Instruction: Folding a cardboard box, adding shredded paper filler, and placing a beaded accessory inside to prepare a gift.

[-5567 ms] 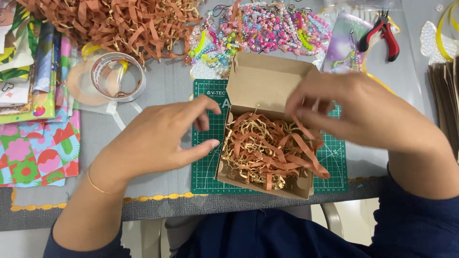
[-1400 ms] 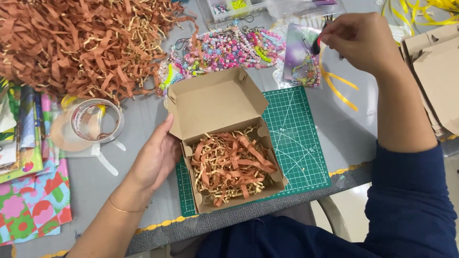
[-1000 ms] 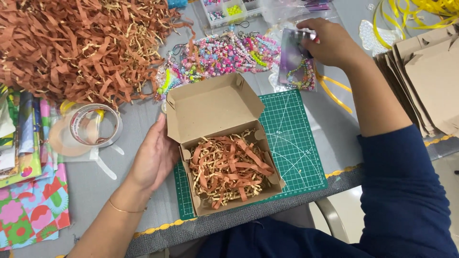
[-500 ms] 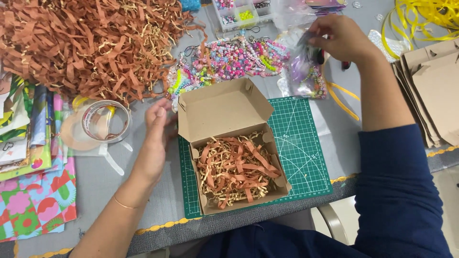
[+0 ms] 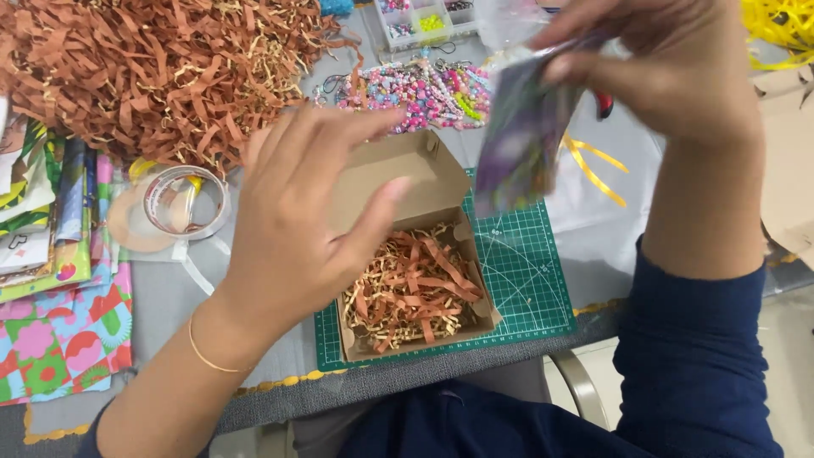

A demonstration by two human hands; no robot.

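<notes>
The right hand [image 5: 670,68] pinched a small clear packet [image 5: 521,144] with purple contents, blurred, raised above the far edge of the green cutting mat [image 5: 517,271]; the left hand [image 5: 305,220] hovered open, fingers spread, holding nothing, above the open cardboard box [image 5: 407,182]; the box sat on the mat, filled with brown shredded paper [image 5: 415,288]; beaded charms [image 5: 424,89] lay beyond it, a tape roll [image 5: 182,202] to its left.

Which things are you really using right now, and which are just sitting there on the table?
In use:
- cardboard box with shredded paper filling
- purple packet, pinched in the right hand
- left hand, raised over the box
- green cutting mat under the box

Lying about:
- big shredded paper pile
- tape roll
- bead strings
- patterned papers
- yellow ribbon
</notes>
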